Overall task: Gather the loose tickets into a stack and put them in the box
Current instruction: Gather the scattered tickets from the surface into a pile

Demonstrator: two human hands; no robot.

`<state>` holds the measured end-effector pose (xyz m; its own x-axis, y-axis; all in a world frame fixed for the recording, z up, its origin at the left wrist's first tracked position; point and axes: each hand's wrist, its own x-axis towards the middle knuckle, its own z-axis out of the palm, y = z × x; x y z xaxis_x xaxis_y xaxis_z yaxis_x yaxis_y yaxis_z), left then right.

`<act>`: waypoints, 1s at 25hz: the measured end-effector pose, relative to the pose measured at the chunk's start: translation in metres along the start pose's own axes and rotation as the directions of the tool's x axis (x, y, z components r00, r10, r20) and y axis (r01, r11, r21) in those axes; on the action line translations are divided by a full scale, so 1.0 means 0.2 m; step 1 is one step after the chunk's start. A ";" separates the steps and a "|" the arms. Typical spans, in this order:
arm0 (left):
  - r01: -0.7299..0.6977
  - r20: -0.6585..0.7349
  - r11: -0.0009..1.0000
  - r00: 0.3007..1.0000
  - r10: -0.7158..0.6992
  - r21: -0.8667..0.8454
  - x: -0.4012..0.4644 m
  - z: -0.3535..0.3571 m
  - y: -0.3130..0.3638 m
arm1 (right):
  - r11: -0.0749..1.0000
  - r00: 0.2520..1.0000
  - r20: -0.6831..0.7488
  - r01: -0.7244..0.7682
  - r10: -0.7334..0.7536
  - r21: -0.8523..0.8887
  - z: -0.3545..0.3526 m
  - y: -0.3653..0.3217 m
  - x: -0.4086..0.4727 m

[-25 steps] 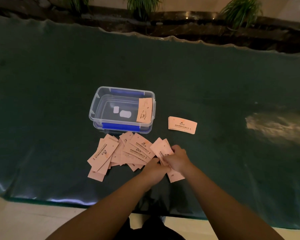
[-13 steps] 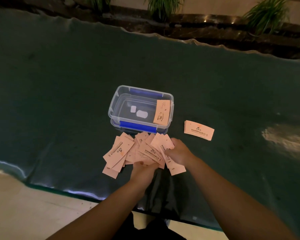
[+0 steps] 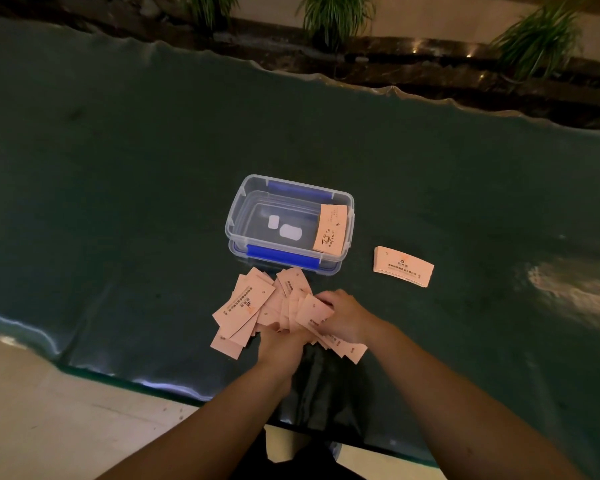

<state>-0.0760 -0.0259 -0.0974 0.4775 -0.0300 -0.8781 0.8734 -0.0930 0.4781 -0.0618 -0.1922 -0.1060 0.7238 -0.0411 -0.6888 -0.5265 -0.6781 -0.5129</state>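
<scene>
Several loose pink tickets (image 3: 245, 308) lie scattered on the dark green table just in front of a clear plastic box (image 3: 238, 216) with blue clips. One ticket (image 3: 330, 230) leans inside the box against its right wall. A neat small stack of tickets (image 3: 403, 266) lies to the right of the box. My right hand (image 3: 345, 315) grips a bunch of tickets that fan out below it. My left hand (image 3: 283, 342) presses against the same bunch from the left, its fingers closed around the tickets' lower edge.
The green table (image 3: 118, 168) has a glossy wavy edge; its near edge runs just below my hands. Tiled floor (image 3: 49, 410) shows at the lower left. Potted plants (image 3: 333, 15) stand beyond the far edge. A pale glare patch (image 3: 568, 285) lies at the right.
Both hands have drawn more of the scattered tickets together; the loose pile is tighter and the bunch in my hands is larger. The camera view shifted left, so everything sits further right.
</scene>
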 end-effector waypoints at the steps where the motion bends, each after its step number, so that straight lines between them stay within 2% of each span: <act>1: -0.002 0.014 1.000 1.000 0.002 -0.002 0.00 0.01 0.00 | 1.000 1.000 0.001 0.010 -0.010 -0.014 0.01 0.00 0.00; 5: -0.051 0.047 0.999 0.998 0.050 0.017 -0.01 0.04 -0.01 | 1.000 1.000 -0.020 0.018 -0.017 0.015 0.05 0.04 -0.04; 9: -0.167 0.119 0.978 0.981 0.153 0.121 -0.03 0.08 -0.02 | 0.999 0.997 -0.068 -0.034 0.035 0.019 0.05 0.11 -0.09; 11: -0.221 0.154 0.956 0.969 0.193 0.191 -0.04 0.09 -0.02 | 0.993 0.994 -0.099 -0.045 0.055 0.108 0.04 0.17 -0.11; 14: -0.224 0.055 0.916 0.974 0.218 0.332 -0.05 0.07 -0.01 | 0.958 0.986 -0.112 -0.089 0.123 0.272 0.03 0.23 -0.13; 17: -0.236 -0.059 0.892 0.958 0.279 0.387 -0.03 0.02 0.00 | 0.888 0.977 -0.075 -0.146 0.198 0.437 0.00 0.21 -0.12; 19: -0.231 -0.076 0.852 0.951 0.300 0.469 -0.02 0.01 0.03 | 0.850 0.976 -0.067 -0.144 0.205 0.507 -0.02 0.17 -0.09; 23: -0.215 0.022 0.759 0.967 0.255 0.615 -0.01 0.04 0.07 | 0.847 0.980 -0.062 -0.133 0.191 0.514 -0.03 0.03 0.01; 25: -0.223 0.082 0.778 0.973 0.216 0.587 -0.01 0.05 0.06 | 0.871 0.978 -0.075 -0.135 0.193 0.473 -0.03 -0.03 0.04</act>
<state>-0.0678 -0.0369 -0.0900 0.6456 -0.1311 -0.7523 0.5172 -0.6498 0.5570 -0.0506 -0.1930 -0.1061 0.6403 -0.2259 -0.7341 -0.7671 -0.2377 -0.5959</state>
